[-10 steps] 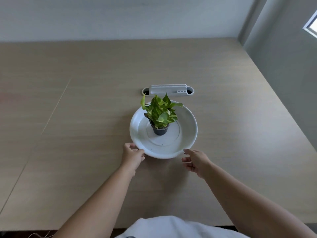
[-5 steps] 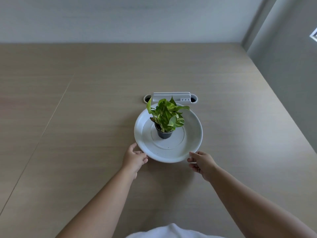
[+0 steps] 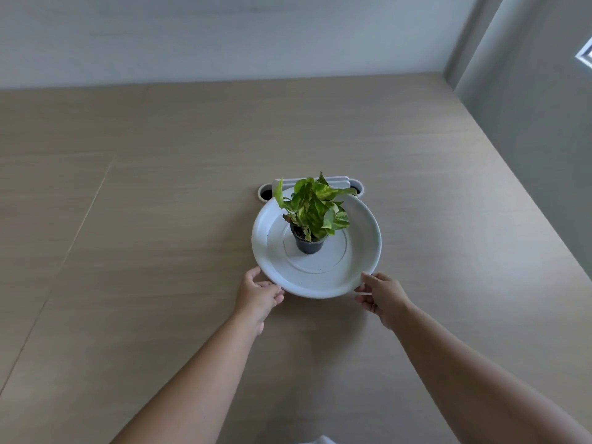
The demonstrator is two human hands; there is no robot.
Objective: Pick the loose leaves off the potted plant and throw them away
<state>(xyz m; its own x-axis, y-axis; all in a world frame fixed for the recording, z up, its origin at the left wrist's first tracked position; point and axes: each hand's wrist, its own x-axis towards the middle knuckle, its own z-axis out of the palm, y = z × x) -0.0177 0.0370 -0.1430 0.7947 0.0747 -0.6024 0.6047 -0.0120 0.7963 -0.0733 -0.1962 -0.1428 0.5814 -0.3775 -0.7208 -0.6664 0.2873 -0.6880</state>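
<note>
A small potted plant (image 3: 312, 208) with green and yellow leaves stands in a dark pot (image 3: 308, 244) in the middle of a wide white dish (image 3: 362, 251) on the wooden table. A brownish leaf hangs at the plant's left side near the pot's rim. My left hand (image 3: 258, 294) holds the dish's near left rim, thumb along the edge and fingers curled under it. My right hand (image 3: 381, 294) holds the near right rim the same way.
A white cable-port cover (image 3: 355, 187) is set into the table (image 3: 144, 251) just behind the dish, partly hidden by the leaves. A white wall runs along the table's far edge, and a grey wall along its right edge.
Both hands have stayed on the dish's near rim. The dish and plant sit closer to the cable-port cover than a second ago, and my view has tilted upward.
</note>
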